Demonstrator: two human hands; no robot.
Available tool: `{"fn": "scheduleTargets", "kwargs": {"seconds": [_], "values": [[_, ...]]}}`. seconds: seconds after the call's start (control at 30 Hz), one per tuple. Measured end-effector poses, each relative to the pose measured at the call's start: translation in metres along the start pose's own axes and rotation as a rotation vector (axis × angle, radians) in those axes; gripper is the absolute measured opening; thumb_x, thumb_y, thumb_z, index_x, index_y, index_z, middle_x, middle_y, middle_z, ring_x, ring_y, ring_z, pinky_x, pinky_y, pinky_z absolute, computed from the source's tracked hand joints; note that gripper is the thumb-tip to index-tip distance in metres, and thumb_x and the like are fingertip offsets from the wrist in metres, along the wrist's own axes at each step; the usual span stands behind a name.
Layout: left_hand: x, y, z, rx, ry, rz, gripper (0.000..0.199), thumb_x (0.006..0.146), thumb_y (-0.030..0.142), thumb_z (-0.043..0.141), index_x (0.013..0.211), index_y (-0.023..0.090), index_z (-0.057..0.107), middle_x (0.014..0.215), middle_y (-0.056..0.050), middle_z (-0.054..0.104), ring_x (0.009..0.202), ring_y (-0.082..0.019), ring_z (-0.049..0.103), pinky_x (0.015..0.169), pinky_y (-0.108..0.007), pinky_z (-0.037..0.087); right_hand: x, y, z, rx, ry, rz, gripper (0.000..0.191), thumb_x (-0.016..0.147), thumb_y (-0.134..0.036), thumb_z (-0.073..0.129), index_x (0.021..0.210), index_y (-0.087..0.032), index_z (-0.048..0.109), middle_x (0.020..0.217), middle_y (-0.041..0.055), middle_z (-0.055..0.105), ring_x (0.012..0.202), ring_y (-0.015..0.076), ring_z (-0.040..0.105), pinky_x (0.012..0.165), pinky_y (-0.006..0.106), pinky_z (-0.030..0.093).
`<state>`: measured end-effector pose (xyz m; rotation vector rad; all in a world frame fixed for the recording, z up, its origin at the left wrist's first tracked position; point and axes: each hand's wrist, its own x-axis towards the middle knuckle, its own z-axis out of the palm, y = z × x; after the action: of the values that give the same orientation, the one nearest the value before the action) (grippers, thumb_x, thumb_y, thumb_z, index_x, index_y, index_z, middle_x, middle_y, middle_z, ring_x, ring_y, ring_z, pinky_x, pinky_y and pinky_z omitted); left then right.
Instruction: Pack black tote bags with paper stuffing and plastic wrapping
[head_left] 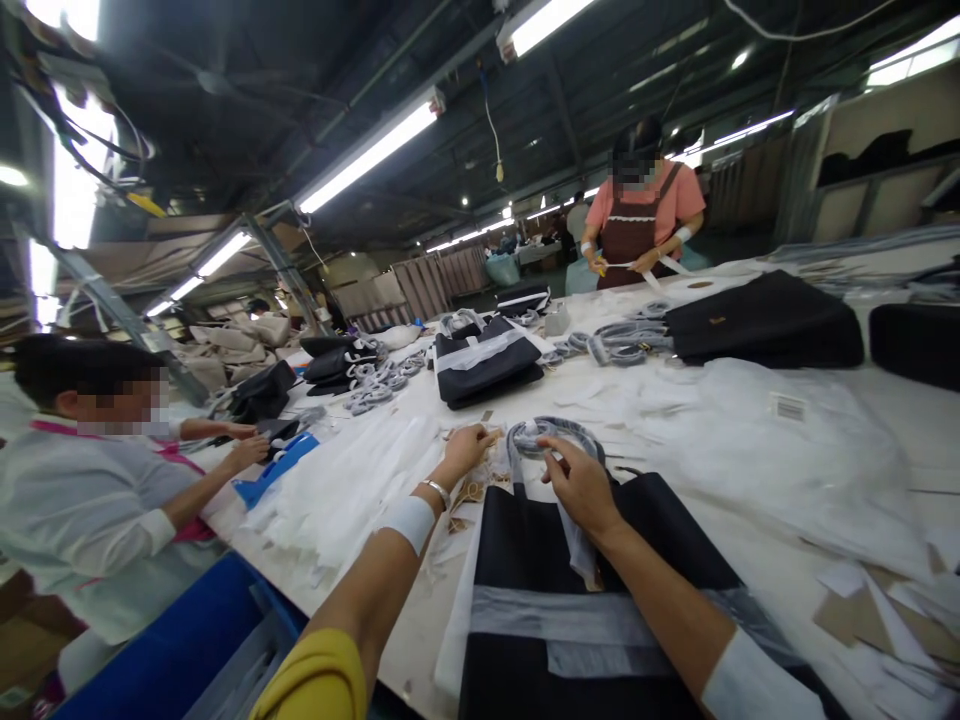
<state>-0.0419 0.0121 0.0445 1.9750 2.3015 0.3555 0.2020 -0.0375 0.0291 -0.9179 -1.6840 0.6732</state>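
A black handbag [525,545] lies in front of me with a band of clear plastic wrap [555,615] across it. Its looped handles [592,432] are wrapped in greyish film. My right hand [581,487] hovers at these handles, fingers bent and apart; I see nothing held in it. Just left of the handles, my left hand [466,450] has its fingers pinched together above small tan tags with strings [471,490]. Whatever is between those fingertips is too small to make out.
Clear plastic bags lie left [352,470] and right [780,440]. Another wrapped black bag [487,365] and a large black bag [765,320] stand farther back. One co-worker [97,500] is at left; another, in an apron [637,235], stands across the table. A blue bin [180,650] is below left.
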Motion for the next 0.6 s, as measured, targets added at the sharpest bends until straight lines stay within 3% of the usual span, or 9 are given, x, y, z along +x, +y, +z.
{"fn": "scheduleTargets", "kwargs": {"seconds": [0.13,0.27,0.43,0.6], "values": [[-0.007,0.003,0.019,0.006,0.022,-0.016,0.029,0.095,0.038,0.057,0.111,0.014,0.063,0.111,-0.008,0.065,0.1,-0.021,0.063,0.089,-0.044,0.053,0.0,0.005,0.001,-0.006,-0.012,-0.004,0.029,0.091,-0.026,0.046,0.113,-0.02,0.065,0.089,0.0056,0.075,0.062,0.0187,0.069,0.076,0.035,0.053],[-0.005,0.0,0.032,0.018,0.033,-0.04,0.03,0.095,0.036,0.058,0.118,0.016,0.06,0.119,-0.009,0.062,0.105,-0.022,0.062,0.091,-0.045,0.052,0.0,0.011,0.004,-0.026,-0.006,-0.019,0.03,0.09,-0.024,0.045,0.113,-0.019,0.065,0.098,0.0068,0.075,0.066,0.0176,0.069,0.083,0.037,0.052],[0.0,-0.003,0.037,0.038,-0.017,-0.037,0.03,0.094,0.035,0.06,0.116,0.016,0.061,0.117,-0.009,0.062,0.102,-0.022,0.063,0.088,-0.043,0.054,0.0,0.016,0.007,-0.011,-0.025,-0.024,0.03,0.09,-0.023,0.045,0.113,-0.021,0.064,0.112,0.0064,0.072,0.063,0.0155,0.068,0.083,0.038,0.052],[0.006,-0.007,0.034,0.026,-0.011,-0.021,0.029,0.094,0.035,0.059,0.116,0.016,0.061,0.118,-0.009,0.062,0.103,-0.022,0.062,0.089,-0.043,0.054,0.001,0.016,0.007,-0.014,-0.031,-0.024,0.03,0.09,-0.023,0.045,0.112,-0.02,0.065,0.106,0.0072,0.073,0.067,0.0175,0.069,0.084,0.039,0.052]]}}
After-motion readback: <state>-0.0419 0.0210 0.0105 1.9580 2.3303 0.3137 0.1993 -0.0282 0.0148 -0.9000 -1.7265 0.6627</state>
